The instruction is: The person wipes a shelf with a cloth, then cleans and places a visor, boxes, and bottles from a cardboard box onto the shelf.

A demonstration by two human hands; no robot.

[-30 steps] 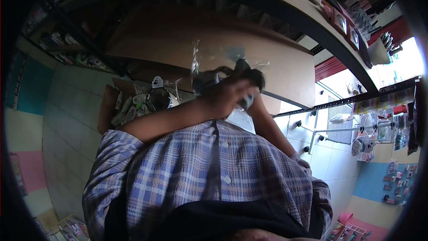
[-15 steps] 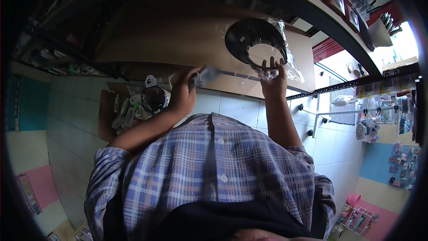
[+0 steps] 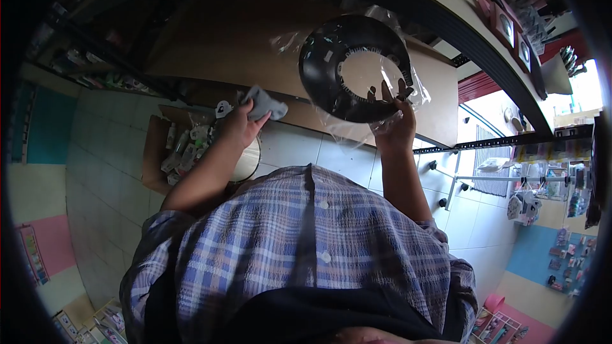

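left hand (image 3: pixel 240 130) pinches grey cloth (image 3: pixel 262 106), right hand (image 3: pixel 396 131) curls round black ring (image 3: pixel 317 69); seemingly a holding step, next needing steadiness.

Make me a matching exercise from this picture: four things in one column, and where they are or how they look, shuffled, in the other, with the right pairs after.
Column one:
1. grey cloth
2. black ring
3. cardboard box
4. shirt

Column two:
A. holding assorted items
B. in the right hand
C. checked, with pale buttons
D. in the left hand

Right pairs: 1-D, 2-B, 3-A, 4-C.
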